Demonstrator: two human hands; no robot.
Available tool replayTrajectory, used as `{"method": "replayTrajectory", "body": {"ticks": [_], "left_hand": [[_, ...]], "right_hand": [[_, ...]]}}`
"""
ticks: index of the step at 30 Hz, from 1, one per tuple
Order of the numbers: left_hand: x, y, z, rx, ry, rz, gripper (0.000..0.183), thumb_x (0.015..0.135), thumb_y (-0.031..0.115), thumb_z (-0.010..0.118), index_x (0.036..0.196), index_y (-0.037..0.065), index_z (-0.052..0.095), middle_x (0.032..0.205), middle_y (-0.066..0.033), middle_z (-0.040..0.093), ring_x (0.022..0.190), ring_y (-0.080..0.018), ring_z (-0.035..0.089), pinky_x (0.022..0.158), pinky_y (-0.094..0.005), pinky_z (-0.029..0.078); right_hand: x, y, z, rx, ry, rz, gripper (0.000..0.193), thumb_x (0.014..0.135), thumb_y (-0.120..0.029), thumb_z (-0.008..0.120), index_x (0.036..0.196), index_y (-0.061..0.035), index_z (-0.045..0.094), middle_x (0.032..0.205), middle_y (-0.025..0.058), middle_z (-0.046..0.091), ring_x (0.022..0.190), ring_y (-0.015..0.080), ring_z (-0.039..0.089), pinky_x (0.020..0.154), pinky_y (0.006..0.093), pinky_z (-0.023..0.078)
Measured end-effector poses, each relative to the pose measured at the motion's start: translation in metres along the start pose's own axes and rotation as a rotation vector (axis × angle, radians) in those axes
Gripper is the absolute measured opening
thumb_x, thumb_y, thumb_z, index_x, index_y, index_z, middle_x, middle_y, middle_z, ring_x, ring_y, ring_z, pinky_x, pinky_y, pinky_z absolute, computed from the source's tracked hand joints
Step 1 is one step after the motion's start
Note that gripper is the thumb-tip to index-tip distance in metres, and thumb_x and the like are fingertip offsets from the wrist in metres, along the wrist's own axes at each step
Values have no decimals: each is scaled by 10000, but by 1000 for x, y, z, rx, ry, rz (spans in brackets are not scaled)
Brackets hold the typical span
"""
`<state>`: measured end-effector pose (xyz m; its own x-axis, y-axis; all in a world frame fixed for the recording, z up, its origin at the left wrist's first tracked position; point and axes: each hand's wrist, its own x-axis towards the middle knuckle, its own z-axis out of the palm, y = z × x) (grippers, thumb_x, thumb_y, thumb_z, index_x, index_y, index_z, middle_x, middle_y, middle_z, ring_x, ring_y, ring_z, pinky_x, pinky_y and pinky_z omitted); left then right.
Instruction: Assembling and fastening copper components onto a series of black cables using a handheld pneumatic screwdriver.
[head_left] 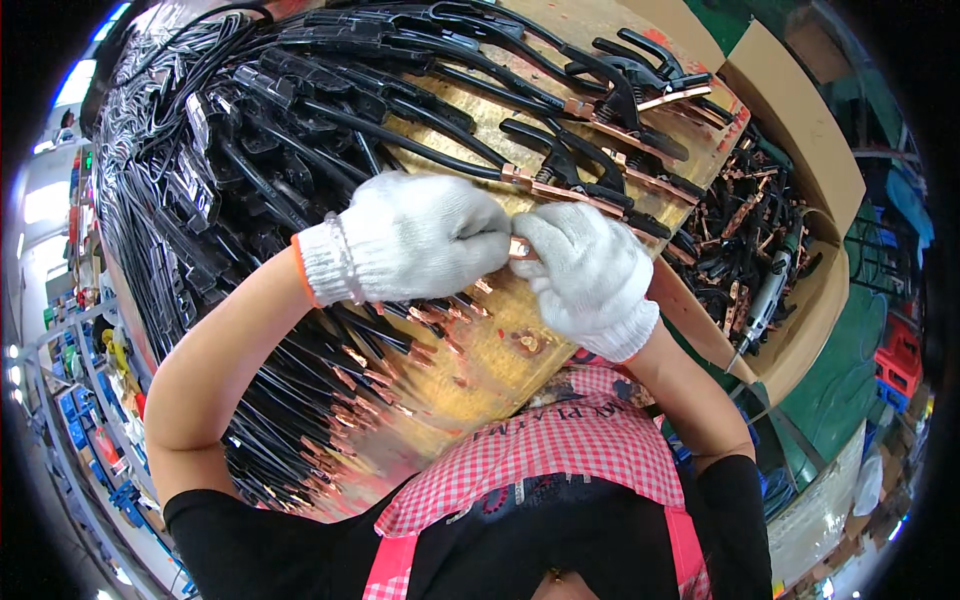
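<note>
My left hand (425, 238) and my right hand (585, 265), both in white knit gloves with fingers closed, meet over the worktable. A small copper piece (519, 248) shows between them, pinched by my right fingers. My left fingers press close to its other side; whatever else they hold is hidden by the glove. Just beyond the hands lie several black clamps (565, 165) with copper jaws, joined to thick black cables (420, 145). Below my left forearm, black cables with bare copper strand ends (350, 385) fan across the table.
The yellowish worktable (520, 345) bears a large heap of bundled black cables (160, 180) at left. An open cardboard box (810, 120) at right holds many copper-jawed clamps (735, 205) and a grey power screwdriver (768, 295). A red crate (898, 360) stands farther right.
</note>
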<state>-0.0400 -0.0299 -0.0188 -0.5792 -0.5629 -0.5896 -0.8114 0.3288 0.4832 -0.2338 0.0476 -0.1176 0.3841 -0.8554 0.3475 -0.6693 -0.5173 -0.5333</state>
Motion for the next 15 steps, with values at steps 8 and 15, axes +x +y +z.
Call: {"method": "replayTrajectory", "body": {"ticks": [8, 15], "left_hand": [[-3, -4, 8, 55, 96, 64, 242, 925, 310, 623, 875, 101, 734, 756, -145, 677, 716, -339, 677, 648, -414, 528], [-7, -18, 10, 268, 173, 230, 224, 892, 298, 675, 1012, 113, 718, 850, -98, 702, 810, -325, 665, 743, -434, 510]], "right_hand": [[7, 0, 6, -58, 39, -85, 252, 850, -342, 683, 1010, -152, 636, 898, 13, 598, 823, 210, 637, 632, 380, 540], [8, 1, 7, -54, 36, -78, 207, 912, -351, 642, 976, -155, 650, 826, 1, 595, 770, 193, 637, 564, 354, 535]]}}
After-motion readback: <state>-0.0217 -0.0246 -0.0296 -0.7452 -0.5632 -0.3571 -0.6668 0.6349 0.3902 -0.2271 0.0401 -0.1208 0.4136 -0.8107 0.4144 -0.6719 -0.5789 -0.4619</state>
